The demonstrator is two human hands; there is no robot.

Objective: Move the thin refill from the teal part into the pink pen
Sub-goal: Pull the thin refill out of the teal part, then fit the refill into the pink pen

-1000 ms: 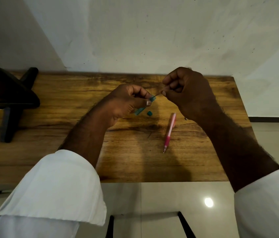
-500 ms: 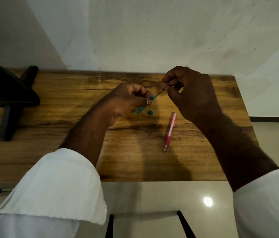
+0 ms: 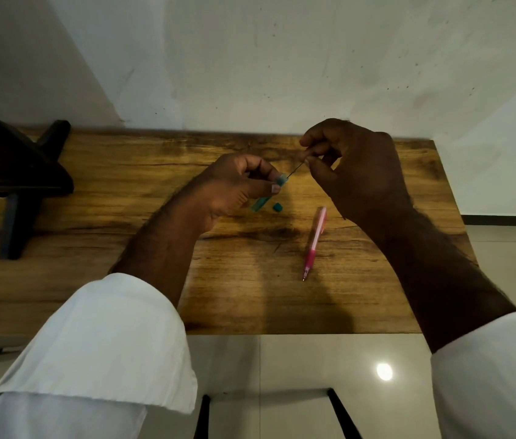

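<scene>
**Refill halfway out of the teal tube, above the pink pen**

Our left hand (image 3: pixel 234 191) grips the teal tube (image 3: pixel 261 202) between thumb and curled fingers. It holds the tube at a slant up and to the left of the pink pen (image 3: pixel 313 242), open end pointing toward our right hand (image 3: pixel 361 172). The thin refill (image 3: pixel 295 170) is a dark, hair-fine line. One end sits in the mouth of the tube, and the other is pinched between our right thumb and forefinger, above the pen's blunt end. The other right fingers are curled in toward the palm. We cannot tell how much of the refill is still inside the tube.

The pink pen lies flat on the wooden table (image 3: pixel 123 248), untouched by either hand, with its tip pointing toward us and its back end toward the wall (image 3: pixel 282 58). A small teal cap (image 3: pixel 277 207) rests on the wood just left of the pen's upper end, below the tube and apart from it.

Far to the left of the pen stands a dark stand (image 3: pixel 12 172), with one leg stretching across the tabletop. Both forearms come out of white sleeves (image 3: pixel 107 343) on the near side of the pen. Below the table edge, pale floor tiles (image 3: pixel 297 359) carry a bright spot of reflected light.
</scene>
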